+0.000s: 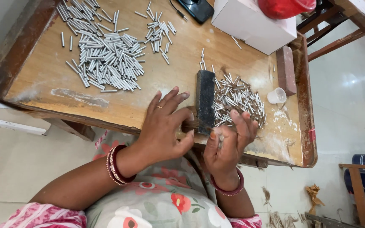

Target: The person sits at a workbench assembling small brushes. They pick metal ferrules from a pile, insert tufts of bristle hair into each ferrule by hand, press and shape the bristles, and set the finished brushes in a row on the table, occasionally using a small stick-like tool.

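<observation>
My left hand [164,126] lies flat with fingers spread on the wooden tabletop [43,71], its thumb against the near end of a dark rectangular block [205,100]. My right hand [229,141] is curled around a small bundle of short silver metal tubes [221,139] held near the table's front edge. Just beyond this hand lies a pile of the same small tubes [237,99], to the right of the block. A bigger heap of longer silver tubes [104,57] covers the far left of the table, and a smaller cluster [159,31] lies beside it.
A white box [250,25] with a red object [286,7] on it stands at the far right. A black phone [197,9] lies at the far edge. A brick-coloured block [286,69] and a small white cup [277,96] sit at the right edge.
</observation>
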